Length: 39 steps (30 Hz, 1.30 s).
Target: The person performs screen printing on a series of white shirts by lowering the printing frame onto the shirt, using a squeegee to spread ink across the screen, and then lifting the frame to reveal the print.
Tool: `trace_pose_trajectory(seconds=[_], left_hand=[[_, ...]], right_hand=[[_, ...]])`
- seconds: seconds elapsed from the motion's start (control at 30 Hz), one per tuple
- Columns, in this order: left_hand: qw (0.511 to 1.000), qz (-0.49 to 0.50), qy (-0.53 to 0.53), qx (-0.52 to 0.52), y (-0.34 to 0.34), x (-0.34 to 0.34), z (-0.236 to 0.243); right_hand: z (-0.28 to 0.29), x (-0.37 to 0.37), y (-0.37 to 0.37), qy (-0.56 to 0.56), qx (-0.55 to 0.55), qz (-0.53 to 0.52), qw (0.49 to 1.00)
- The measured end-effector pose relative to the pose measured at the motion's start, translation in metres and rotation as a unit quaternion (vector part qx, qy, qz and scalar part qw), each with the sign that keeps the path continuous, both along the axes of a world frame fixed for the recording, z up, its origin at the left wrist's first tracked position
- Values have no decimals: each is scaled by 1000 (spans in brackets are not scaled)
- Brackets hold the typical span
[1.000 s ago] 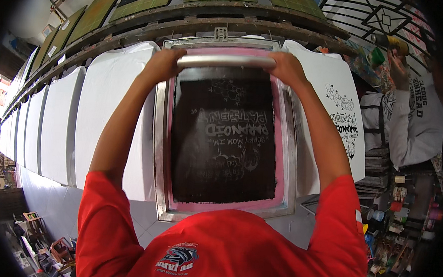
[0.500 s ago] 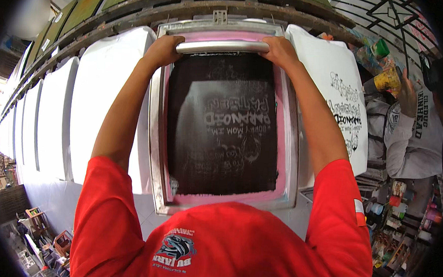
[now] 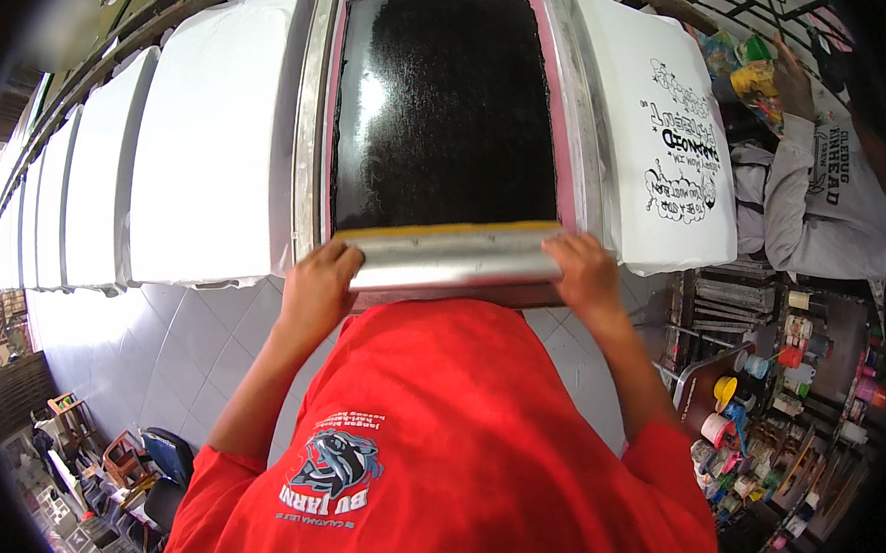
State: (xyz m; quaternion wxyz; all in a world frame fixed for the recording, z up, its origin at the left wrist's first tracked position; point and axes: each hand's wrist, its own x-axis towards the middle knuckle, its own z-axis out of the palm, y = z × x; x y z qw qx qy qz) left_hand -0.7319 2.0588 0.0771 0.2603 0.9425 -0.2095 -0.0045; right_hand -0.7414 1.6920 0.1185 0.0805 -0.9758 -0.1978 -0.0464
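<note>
Across the near end of a printing screen lies a wide silver squeegee (image 3: 454,257) with a yellowish blade edge. My left hand (image 3: 323,275) is closed round its left end and my right hand (image 3: 585,274) round its right end. Wet black ink (image 3: 452,107) covers most of the mesh, glossy at the left. A pink margin (image 3: 569,133) shows around the ink, inside the screen's metal frame (image 3: 314,120). The fabric under the screen is hidden.
Right of the screen lies a white shirt (image 3: 656,137) printed in black; several white shirts (image 3: 215,134) on boards line the left. Another person's arm (image 3: 786,194) is at the far right, near a yellow container (image 3: 754,81). Ink pots (image 3: 723,431) crowd a rack at lower right.
Both hands have pulled the squeegee from the screen's far end to its near end, toward my body. The faint lettering visible in the ink before is now covered by black.
</note>
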Motion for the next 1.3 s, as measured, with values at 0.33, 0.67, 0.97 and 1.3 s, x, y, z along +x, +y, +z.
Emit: trace_pose_trajectory(seconds=[0.33,0.67,0.97,1.3], left_hand=[[999,-18,-33,23,6,50,12],[999,-37,-34,3,10,-31,12],[984,-38,-171,23,-3,-3,-25],[983,-23,-180,33,-9,142,-27]], right_hand=[[27,62,8,16,1,31,999],[18,-33,8,-29,-7,18,999],[-13,-12,10,-104,18,13,994],[-24,147,-1,-129,23,29,991]])
